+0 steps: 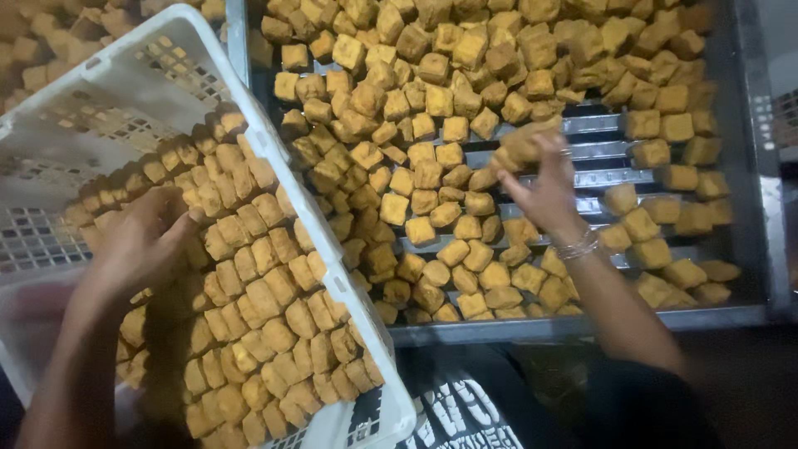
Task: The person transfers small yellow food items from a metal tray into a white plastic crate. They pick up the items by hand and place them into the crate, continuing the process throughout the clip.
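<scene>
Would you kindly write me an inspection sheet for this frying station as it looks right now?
Surface: metal tray with slatted bottom, bare bars showing on the right.
Job's things: golden-brown fried cubes piled on the tray; more packed in rows in the tilted white plastic crate.
Clutter: nothing seen.
Grippers: left hand rests on the crate's cubes; right hand, bracelet at the wrist, grips a few cubes above the tray.
Cables: nothing seen.
Surroundings: more cubes top left; dark printed cloth below.

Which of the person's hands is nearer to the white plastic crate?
Left. The left hand rests inside the white plastic crate on the fried cubes; the right hand is apart, over the metal tray.
</scene>
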